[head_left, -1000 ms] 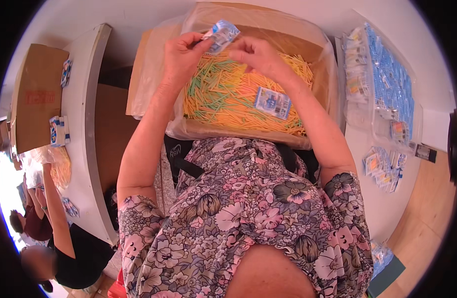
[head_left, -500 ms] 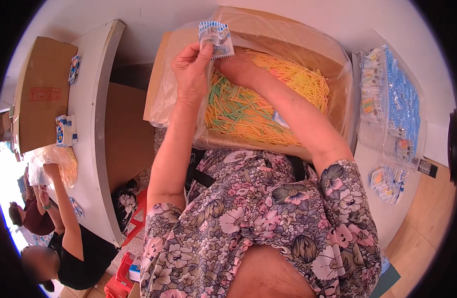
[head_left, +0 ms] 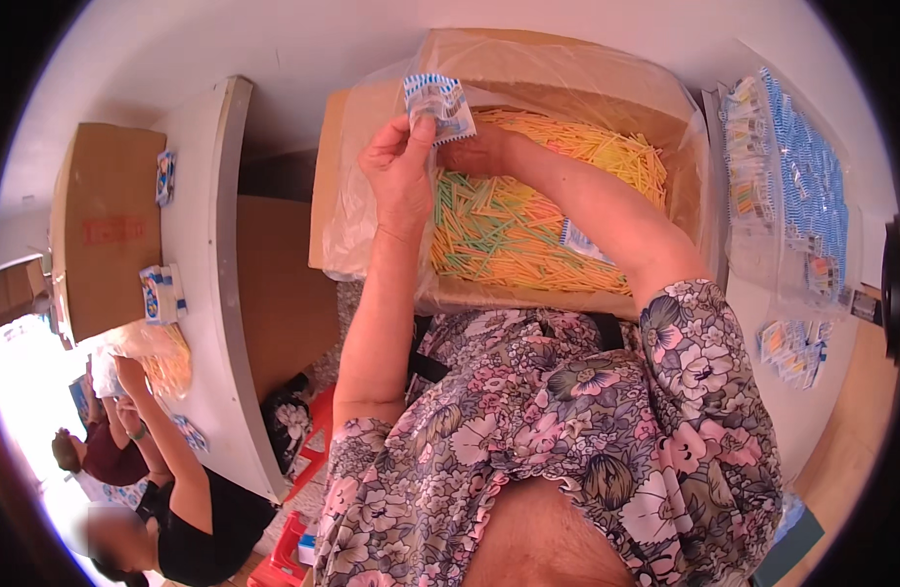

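My left hand point(head_left: 403, 161) pinches a small clear plastic packet point(head_left: 440, 110) with blue-and-white striped ends between thumb and fingers. The packet is held up over the left side of an open cardboard box point(head_left: 577, 59). Just behind and below it, my right hand point(head_left: 481, 152) reaches into the box, near the packet's lower edge. The packet and my left hand hide the right fingers. Thin sticks point(head_left: 509, 220) in yellow, orange, pink and green fill the box loosely. Another blue-and-white packet point(head_left: 581, 240) lies on the sticks, partly behind my right forearm.
A clear plastic liner point(head_left: 357, 186) drapes over the box's left wall. To the right, a clear bin point(head_left: 748, 230) holds many striped packets, with a packet pile point(head_left: 794, 350) nearer me. Two people work at the left, beside a white panel point(head_left: 233, 293) and a cardboard box point(head_left: 112, 230).
The whole view has shifted, so the scene sits lower and farther right. My left hand still holds the packet, and my right hand stays in the box beside it.
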The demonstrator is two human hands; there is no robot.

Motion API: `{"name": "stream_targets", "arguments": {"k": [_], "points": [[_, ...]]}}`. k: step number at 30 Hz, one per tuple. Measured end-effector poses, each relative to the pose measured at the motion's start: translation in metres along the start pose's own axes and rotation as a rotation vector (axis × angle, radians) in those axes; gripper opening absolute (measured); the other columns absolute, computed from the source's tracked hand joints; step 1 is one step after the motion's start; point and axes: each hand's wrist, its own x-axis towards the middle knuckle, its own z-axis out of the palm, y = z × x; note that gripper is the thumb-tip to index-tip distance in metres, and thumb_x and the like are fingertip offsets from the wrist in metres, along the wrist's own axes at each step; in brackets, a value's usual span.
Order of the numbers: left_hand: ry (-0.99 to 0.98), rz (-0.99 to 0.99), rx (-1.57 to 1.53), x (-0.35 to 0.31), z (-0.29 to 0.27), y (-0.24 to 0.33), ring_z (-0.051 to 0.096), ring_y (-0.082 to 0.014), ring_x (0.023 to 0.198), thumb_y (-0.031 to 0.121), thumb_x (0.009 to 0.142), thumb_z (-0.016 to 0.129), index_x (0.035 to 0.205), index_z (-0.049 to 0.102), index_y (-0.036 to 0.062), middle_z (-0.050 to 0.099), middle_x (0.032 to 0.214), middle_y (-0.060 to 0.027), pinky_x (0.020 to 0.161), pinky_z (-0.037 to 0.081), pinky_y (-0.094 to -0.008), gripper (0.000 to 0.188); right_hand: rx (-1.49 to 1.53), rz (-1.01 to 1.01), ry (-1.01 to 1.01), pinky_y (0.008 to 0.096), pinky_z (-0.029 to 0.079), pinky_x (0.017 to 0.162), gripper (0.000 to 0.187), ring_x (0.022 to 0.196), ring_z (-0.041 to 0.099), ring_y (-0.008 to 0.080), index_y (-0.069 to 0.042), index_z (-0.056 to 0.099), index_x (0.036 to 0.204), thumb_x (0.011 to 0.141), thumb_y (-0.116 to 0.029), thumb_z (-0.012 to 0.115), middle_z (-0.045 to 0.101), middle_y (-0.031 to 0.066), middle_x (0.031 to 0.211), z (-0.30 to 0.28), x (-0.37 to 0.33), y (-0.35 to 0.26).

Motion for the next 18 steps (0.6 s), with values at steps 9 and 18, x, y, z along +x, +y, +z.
{"name": "stream_targets", "arguments": {"k": [9,18], "points": [[0.022,0.042,-0.022,-0.001,0.003,0.004,0.059,-0.0086,0.082,0.000,0.086,0.063,0.095,0.066,-0.0017,0.067,0.090,-0.0043,0.077,0.047,-0.0238,0.010,-0.555,0.216,0.028,0.0435,0.045,0.088,0.027,0.104,0.056,0.0347,-0.008,0.054,0.113,0.088,-0.020,0.051,0.059,0.0182,0.111,-0.016,-0.013,-0.065],[0.001,0.058,0.001,0.002,0.005,0.003,0.059,-0.0085,0.080,0.002,0.086,0.063,0.095,0.066,-0.0019,0.067,0.089,-0.0040,0.077,0.048,-0.0246,0.010,-0.914,0.394,0.062,0.0422,0.051,0.075,0.020,0.084,0.064,0.0371,-0.002,0.065,0.093,0.084,-0.012,0.051,0.066,0.0191,0.087,-0.005,-0.026,-0.036]]}}
